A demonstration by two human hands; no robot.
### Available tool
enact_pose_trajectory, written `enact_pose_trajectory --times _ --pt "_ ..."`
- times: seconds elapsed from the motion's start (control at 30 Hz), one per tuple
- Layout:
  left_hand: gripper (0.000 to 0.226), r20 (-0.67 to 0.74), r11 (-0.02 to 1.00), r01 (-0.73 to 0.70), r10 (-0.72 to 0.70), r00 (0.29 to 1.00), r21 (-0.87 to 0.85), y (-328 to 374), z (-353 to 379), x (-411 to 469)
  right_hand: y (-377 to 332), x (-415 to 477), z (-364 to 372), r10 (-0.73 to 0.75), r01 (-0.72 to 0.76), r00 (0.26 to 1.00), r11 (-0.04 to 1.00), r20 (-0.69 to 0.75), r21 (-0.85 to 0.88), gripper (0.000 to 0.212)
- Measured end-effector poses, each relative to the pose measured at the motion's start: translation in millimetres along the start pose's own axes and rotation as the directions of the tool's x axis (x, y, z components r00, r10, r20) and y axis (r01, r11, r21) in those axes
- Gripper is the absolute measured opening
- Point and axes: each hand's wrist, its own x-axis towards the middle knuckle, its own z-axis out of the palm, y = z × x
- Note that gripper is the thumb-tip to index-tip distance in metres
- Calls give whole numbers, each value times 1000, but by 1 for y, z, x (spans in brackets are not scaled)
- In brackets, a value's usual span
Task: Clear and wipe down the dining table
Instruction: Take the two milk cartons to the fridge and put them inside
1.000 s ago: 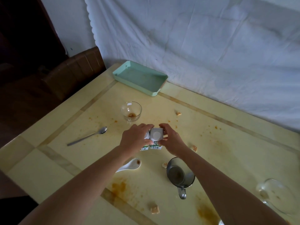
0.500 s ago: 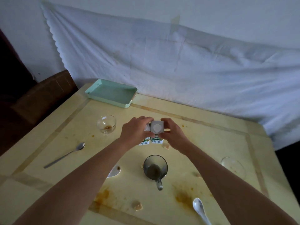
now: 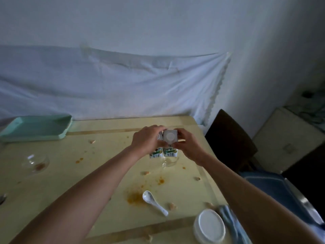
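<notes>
I have both hands out over the yellow dining table (image 3: pixel 52 191), pressed against two small milk cartons (image 3: pixel 169 144) held side by side above the tabletop. My left hand (image 3: pixel 146 141) wraps the left carton, fingers curled over its top and far side. My right hand (image 3: pixel 189 147) clamps the right carton from the other side, thumb along the near edge of its grey top, where a round foil seal faces me. The green printed fronts of the cartons hang below my knuckles.

Directly under the cartons, toward 6 o'clock from them, a clear glass bowl (image 3: pixel 169 162) sits on the table, partly hidden. At 9 o'clock from my hands, well apart, is another glass bowl (image 3: pixel 36 163) with brown residue inside. At 10 o'clock, the mint-green tray (image 3: pixel 35 128) lies at the far left corner against the white sheet (image 3: pixel 105 85) hung on the wall.

Nearer to me, at 6 o'clock, a white ceramic spoon (image 3: pixel 154 203) lies just beside an orange sauce stain (image 3: pixel 134 198). Bread crumbs and smaller orange spots are scattered across the surface. At 5 o'clock a stack of white bowls, bottoms up (image 3: pixel 209 227), sits by the table's near right edge, touching a blue-grey cloth (image 3: pixel 230 224). A dark chair (image 3: pixel 228 138) stands off the right side.
</notes>
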Motion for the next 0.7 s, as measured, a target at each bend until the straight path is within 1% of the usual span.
enact_pose_trajectory --times 0.1,0.13,0.17,0.3,0.47,0.63,0.7 --pt "59 66 996 -75 78 995 -43 69 23 -3 23 -48 -56 45 -45 995 999 -93 5 51" --pt "57 92 991 -123 127 988 -45 106 38 -7 35 -77 -84 68 -68 986 998 -150 1 53" --pt "56 102 991 -122 127 987 -55 114 43 -7 40 -85 -91 62 -64 984 998 -169 -4 55" --pt "54 163 964 -249 261 952 -91 215 80 -27 72 -172 -165 118 -125 946 992 -302 -6 61" --pt "54 224 898 -411 437 871 -156 348 129 -62 109 -289 -255 201 -230 849 973 -489 2 61" --pt "56 304 828 -505 559 771 -242 456 168 -97 137 -393 -317 242 -267 764 962 -598 48 53" --pt "55 335 798 -547 603 724 -252 499 184 -112 147 -437 -338 269 -284 715 955 -646 84 50"
